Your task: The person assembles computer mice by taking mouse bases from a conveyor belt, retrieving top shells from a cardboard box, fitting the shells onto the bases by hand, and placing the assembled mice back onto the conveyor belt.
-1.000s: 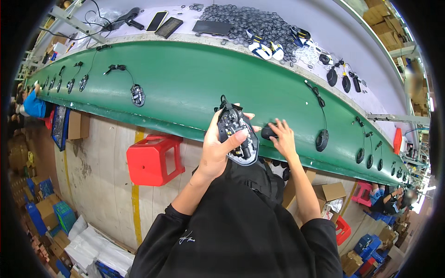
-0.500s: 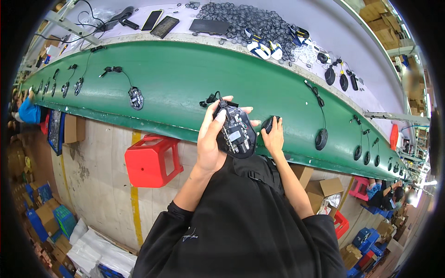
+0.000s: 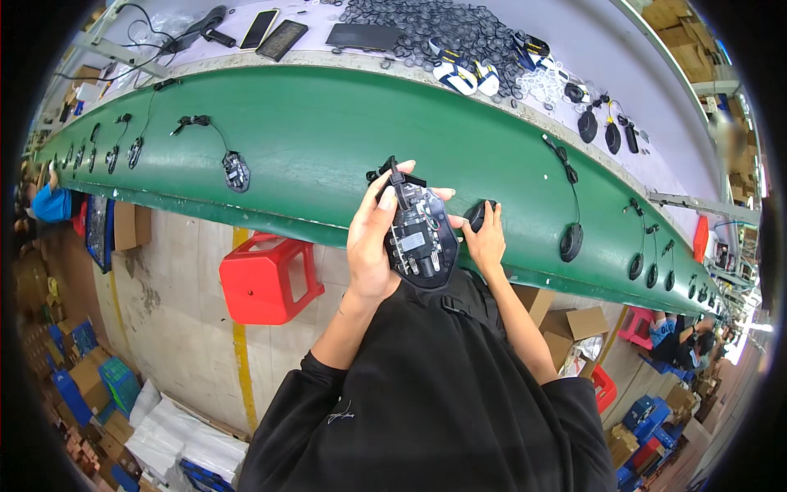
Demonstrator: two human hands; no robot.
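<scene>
Grasping the opened black computer mouse body with uncovered electronics [image 3: 422,238], your left hand [image 3: 373,246] had its thumb and fingers around the sides, near the front edge of the long green belt [image 3: 320,123]. Your right hand [image 3: 488,242] gripped the small rounded black piece [image 3: 477,215] just beside it; whether this piece touched the belt, you could not tell. Farther right, one closed black corded mouse [image 3: 571,243] lay on the belt.

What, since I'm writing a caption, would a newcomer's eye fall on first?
Probably the opened computer mouse, held in the left hand near the centre. Next, likely, the long green bench curving across the view and the red stool below it, left of centre. Then the heap of small dark rings at the top.
</scene>
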